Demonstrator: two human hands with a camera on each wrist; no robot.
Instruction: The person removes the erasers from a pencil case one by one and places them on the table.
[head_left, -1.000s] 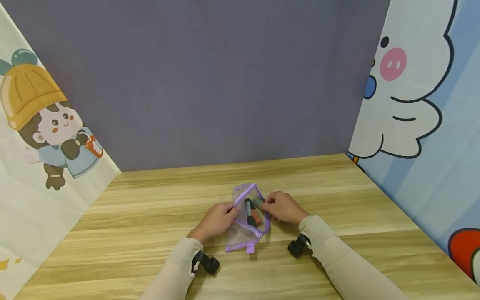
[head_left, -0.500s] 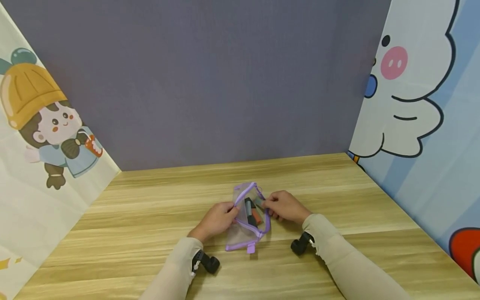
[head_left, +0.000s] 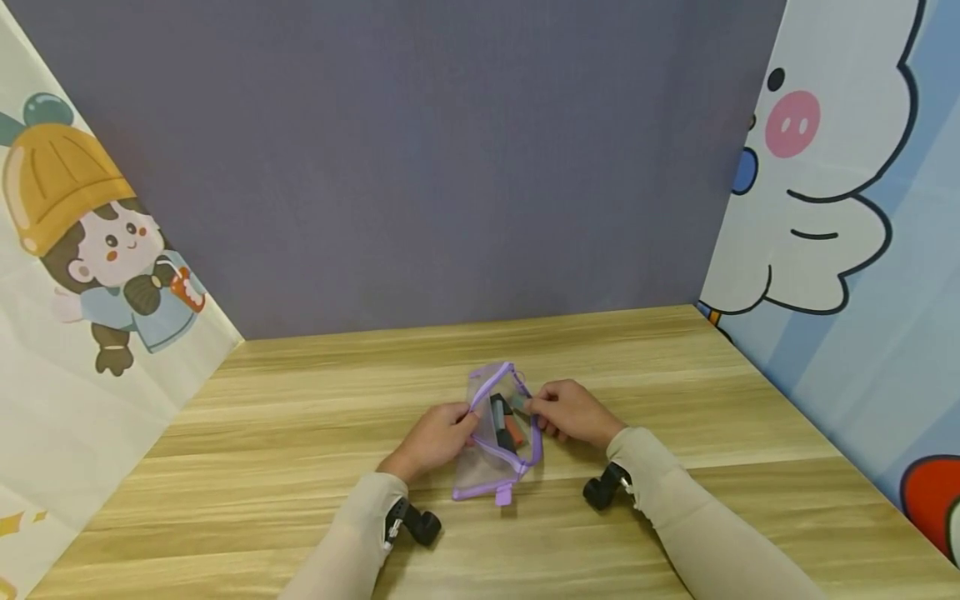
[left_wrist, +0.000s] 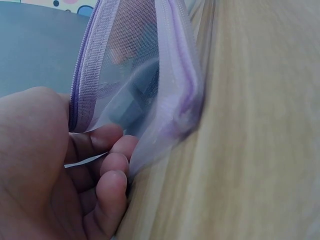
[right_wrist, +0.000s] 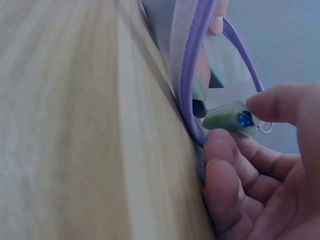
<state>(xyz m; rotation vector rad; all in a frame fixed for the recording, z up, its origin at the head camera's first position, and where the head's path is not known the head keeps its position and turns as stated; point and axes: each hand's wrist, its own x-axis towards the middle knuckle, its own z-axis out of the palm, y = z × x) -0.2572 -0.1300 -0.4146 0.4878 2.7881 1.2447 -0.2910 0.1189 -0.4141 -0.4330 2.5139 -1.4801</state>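
A mesh zip pouch (head_left: 477, 477) with purple edging lies on the table, its mouth spread apart. My left hand (head_left: 433, 440) pinches the near-left edge of the mouth between thumb and fingers. At the opposite edge, my right hand (head_left: 572, 412) pinches a small pale green block (right_wrist: 227, 119) with a blue print, partly inside the mouth. Inside the pouch lie a black-and-grey piece (head_left: 498, 416) and an orange-red piece (head_left: 514, 430); their kinds cannot be told. The left wrist view shows the purple zip (left_wrist: 87, 75) beside the left thumb.
The wood-grain table (head_left: 315, 392) reaches back to a grey panel (head_left: 450, 167). Printed cartoon sheets stand on the left (head_left: 45, 333) and right (head_left: 847, 250). Black wrist cameras (head_left: 422, 527) sit on both sleeves, close above the table. A purple tab (head_left: 503, 495) sticks out from the pouch's near end.
My right hand has shifted slightly right with the green block, which shows less in the head view. The left hand and pouch have stayed nearly still.
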